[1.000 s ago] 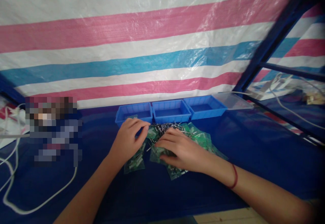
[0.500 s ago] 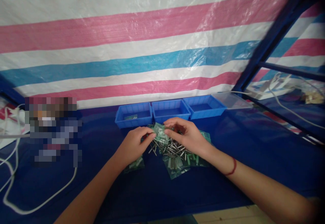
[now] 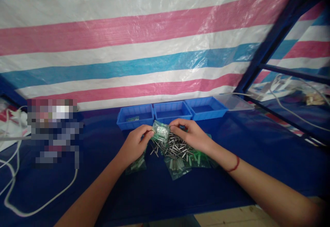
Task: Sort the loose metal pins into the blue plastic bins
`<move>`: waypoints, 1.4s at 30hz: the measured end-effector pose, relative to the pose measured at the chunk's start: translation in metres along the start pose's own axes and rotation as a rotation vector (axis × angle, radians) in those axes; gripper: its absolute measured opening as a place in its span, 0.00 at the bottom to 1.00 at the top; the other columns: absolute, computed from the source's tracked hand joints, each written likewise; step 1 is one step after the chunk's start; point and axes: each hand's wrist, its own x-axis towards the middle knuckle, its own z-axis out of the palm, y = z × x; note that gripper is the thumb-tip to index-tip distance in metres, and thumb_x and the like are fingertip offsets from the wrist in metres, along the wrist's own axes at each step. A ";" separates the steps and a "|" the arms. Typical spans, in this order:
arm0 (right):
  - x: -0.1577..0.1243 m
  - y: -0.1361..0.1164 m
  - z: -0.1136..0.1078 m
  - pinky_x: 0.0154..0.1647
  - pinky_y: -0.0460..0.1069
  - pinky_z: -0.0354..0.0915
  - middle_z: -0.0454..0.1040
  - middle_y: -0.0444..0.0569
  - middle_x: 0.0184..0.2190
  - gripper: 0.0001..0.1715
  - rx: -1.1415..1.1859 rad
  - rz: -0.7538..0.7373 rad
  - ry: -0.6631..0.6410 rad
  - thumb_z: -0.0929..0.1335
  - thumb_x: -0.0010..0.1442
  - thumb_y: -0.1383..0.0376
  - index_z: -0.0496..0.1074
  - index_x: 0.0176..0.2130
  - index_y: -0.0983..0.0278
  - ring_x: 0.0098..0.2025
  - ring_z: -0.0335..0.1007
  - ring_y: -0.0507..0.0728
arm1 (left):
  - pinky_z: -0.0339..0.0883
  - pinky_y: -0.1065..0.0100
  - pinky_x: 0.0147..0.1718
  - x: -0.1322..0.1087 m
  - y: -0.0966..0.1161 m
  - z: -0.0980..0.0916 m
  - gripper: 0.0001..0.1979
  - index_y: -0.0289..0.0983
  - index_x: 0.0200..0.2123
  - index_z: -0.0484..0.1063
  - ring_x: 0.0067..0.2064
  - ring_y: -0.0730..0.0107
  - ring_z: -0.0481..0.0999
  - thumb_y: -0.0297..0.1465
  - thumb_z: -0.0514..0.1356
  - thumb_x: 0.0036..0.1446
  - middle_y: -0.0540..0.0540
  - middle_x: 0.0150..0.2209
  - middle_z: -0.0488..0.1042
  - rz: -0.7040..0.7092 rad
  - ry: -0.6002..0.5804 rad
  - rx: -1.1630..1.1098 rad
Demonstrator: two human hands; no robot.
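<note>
A small clear plastic bag (image 3: 161, 131) with a greenish tint is stretched between my hands. My left hand (image 3: 136, 141) pinches its left edge between thumb and fingertips. On the other side, my right hand (image 3: 192, 134) pinches the bag's right edge. What the bag contains, I cannot make out. Below it lies a heap of thin metal pins (image 3: 177, 148). Nearer to me rests a bag of pale sticks (image 3: 177, 167), with a bag of green pieces (image 3: 198, 159) beside it. Another small bag (image 3: 138, 164) lies partly under my left wrist.
Three blue trays stand in a row behind the heap: a left tray (image 3: 121, 118) with a small bag inside, a middle tray (image 3: 172, 115) and a right tray (image 3: 206, 113). White cables (image 3: 15, 208) loop at the left. A blue metal frame (image 3: 268, 45) rises at the right.
The bag between my hands is now spread flatter and more visible. My left hand has shifted slightly left, and my right fingers have moved to the bag's edge.
</note>
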 end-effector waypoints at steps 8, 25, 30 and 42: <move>-0.006 -0.008 -0.002 0.37 0.50 0.60 0.70 0.48 0.29 0.09 -0.268 -0.217 0.109 0.60 0.63 0.65 0.66 0.33 0.63 0.33 0.65 0.55 | 0.65 0.71 0.35 -0.002 0.005 0.003 0.12 0.39 0.41 0.73 0.33 0.69 0.75 0.36 0.53 0.61 0.50 0.31 0.77 -0.058 -0.020 -0.105; -0.004 -0.006 0.005 0.35 0.49 0.67 0.75 0.45 0.28 0.08 0.346 -0.011 0.149 0.70 0.55 0.61 0.71 0.34 0.62 0.30 0.71 0.53 | 0.62 0.73 0.28 -0.004 0.001 0.007 0.11 0.37 0.40 0.75 0.28 0.73 0.70 0.37 0.59 0.57 0.49 0.31 0.76 -0.087 0.184 -0.189; -0.005 -0.002 0.009 0.30 0.48 0.67 0.73 0.43 0.24 0.05 0.394 -0.012 0.136 0.69 0.56 0.63 0.70 0.34 0.62 0.27 0.72 0.52 | 0.61 0.73 0.27 -0.003 0.000 0.012 0.15 0.39 0.48 0.71 0.27 0.74 0.70 0.34 0.60 0.57 0.50 0.34 0.76 -0.061 0.177 -0.189; -0.016 -0.011 0.008 0.31 0.47 0.66 0.72 0.48 0.37 0.15 -0.055 -0.329 0.111 0.64 0.60 0.69 0.65 0.48 0.61 0.32 0.69 0.51 | 0.62 0.73 0.31 0.015 -0.035 -0.024 0.11 0.38 0.42 0.68 0.36 0.70 0.75 0.35 0.59 0.57 0.49 0.34 0.75 -0.141 0.789 -0.086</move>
